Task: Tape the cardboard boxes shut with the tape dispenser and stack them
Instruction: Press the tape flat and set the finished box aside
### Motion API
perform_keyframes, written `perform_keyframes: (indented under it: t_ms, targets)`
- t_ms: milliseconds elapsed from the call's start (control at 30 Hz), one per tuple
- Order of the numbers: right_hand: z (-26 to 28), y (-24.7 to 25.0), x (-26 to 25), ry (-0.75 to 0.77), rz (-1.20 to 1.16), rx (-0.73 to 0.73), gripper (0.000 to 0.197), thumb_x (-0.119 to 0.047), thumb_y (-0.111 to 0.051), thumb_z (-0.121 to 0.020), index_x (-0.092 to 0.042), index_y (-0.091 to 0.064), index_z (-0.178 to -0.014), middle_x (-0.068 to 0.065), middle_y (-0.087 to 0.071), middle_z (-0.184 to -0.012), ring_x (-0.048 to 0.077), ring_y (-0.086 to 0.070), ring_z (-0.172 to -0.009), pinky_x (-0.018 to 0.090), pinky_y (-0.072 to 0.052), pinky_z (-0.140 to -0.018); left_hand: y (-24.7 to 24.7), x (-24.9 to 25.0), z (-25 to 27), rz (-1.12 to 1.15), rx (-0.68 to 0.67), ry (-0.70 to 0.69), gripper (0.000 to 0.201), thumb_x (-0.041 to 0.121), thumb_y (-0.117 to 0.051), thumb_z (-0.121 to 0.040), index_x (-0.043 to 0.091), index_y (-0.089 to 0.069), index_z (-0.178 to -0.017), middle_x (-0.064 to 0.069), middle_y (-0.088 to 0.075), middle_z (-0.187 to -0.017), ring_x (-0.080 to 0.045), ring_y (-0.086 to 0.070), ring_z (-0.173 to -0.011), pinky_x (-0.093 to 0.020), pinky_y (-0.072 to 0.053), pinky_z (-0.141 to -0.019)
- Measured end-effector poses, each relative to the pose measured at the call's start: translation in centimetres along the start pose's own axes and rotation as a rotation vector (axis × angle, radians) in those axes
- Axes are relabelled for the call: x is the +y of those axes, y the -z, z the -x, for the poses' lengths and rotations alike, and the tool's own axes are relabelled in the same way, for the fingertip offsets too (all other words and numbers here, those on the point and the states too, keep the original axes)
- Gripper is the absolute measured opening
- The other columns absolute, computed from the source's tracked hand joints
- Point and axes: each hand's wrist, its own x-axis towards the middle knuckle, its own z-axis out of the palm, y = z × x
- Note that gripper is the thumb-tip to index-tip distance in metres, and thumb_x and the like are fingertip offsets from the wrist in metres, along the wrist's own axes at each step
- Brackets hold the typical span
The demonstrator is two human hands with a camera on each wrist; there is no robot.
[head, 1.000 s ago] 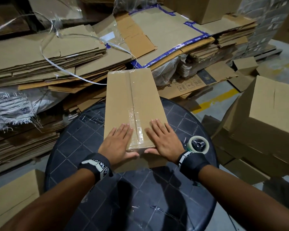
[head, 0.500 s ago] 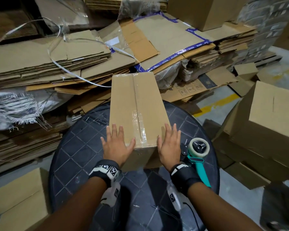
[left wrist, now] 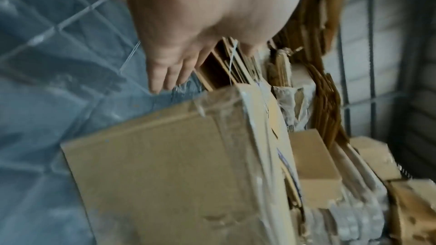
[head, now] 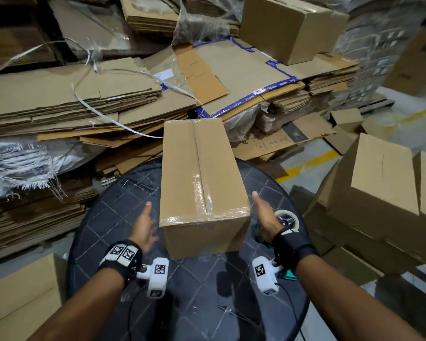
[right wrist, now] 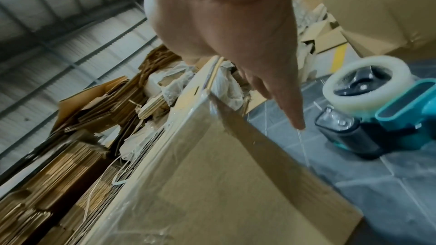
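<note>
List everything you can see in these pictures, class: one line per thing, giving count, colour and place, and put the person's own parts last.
Taped box: one, brown, on the table between the hands.
Table: one, round, dark with a grid pattern, in front of the person.
Tape dispenser: one, teal with a clear roll, on the table right of the box.
Flat cardboard: many sheets, brown, stacked behind the table.
Other boxes: several, brown, right of the table and on the far stack.
Floor line: yellow, on the grey floor at right.
Wristbands: two, black, with white cameras.
Hands: left hand and right hand, open, beside the box.
</note>
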Motion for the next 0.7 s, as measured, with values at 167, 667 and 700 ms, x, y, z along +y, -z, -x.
perform_keyframes:
  t_ms: [167,667,700]
  targets:
    - [0.8,-2.0,-2.1,0.075,0.085,-0.009,0.054,-0.041,-0.067,-0.087,-0.009,-0.053,-0.128,0.013,-0.064,-0.124,0.030,-0.062,-0.103,0.057,-0.051,-0.096,-3.0,0.9,-1.1,-0.088,-0.102,-0.074,0.066,0.055,-0.068,-0.082,0.012,-0.061,-0.132,-0.008,-0.067,-0.128,-0.028,-0.063,-0.116,-0.051,-0.048,-0.105]
    - [7.3,14.8,-24.0,0.569,0.261,0.082,0.080,-0.068,-0.056,-0.064,-0.019,-0.057,-0.128,0.009,-0.064,-0.123,0.035,-0.060,-0.112,0.061,-0.053,-0.091,-18.7,21.3,18.6,-0.016,-0.118,-0.457,0.032,0.020,-0.050,-0.104,0.006,-0.056,-0.133,-0.016,-0.069,-0.118,-0.025,-0.070,-0.094,-0.031,-0.059,-0.063]
    - [7.6,16.9,-25.3,0.613,0.251,0.093,0.072,-0.063,-0.059,-0.072,-0.018,-0.058,-0.128,0.007,-0.065,-0.121,0.034,-0.061,-0.111,0.059,-0.053,-0.092,-20.6,22.0,19.9,-0.008,-0.127,-0.468,0.029,0.022,-0.050,-0.105,0.010,-0.056,-0.130,-0.014,-0.070,-0.115,-0.023,-0.070,-0.090,-0.029,-0.058,-0.057]
